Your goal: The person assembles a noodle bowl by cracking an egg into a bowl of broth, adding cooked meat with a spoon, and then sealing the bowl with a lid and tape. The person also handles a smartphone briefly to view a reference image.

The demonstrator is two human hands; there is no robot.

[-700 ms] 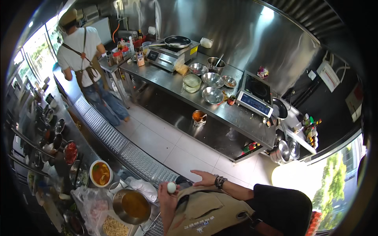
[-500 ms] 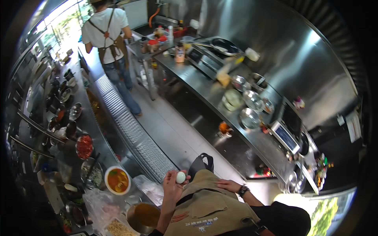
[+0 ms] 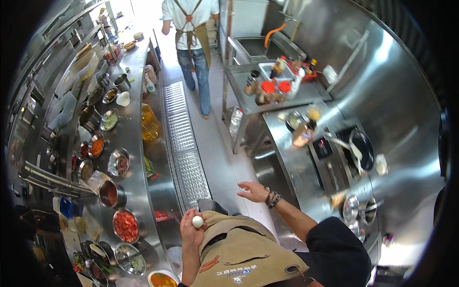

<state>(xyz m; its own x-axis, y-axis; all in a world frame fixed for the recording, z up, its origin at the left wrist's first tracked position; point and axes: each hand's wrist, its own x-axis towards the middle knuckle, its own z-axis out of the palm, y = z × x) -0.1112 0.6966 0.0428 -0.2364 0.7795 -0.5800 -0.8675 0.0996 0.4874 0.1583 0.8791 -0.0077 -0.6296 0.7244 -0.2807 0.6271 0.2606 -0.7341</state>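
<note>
- Holding the pale egg (image 3: 197, 221) calls for a light touch, I'd say: the left hand (image 3: 191, 235) has its fingers curled about it, beside the apron (image 3: 253, 246), and a harder squeeze could crack or mark it. From here I can't tell whether it is peeled.
- The right hand (image 3: 254, 192), with a dark bracelet (image 3: 273, 198) at the wrist, is empty, fingers loosely spread, apart from the egg; cupped beneath, it would make a good guard.
- To the left, the steel bench (image 3: 136, 184) carries many bowls, one of chopped red food (image 3: 126, 226) near the left hand. I'd give that edge room.
- Ahead lies a metal floor grating (image 3: 191, 177); footing matters there.
</note>
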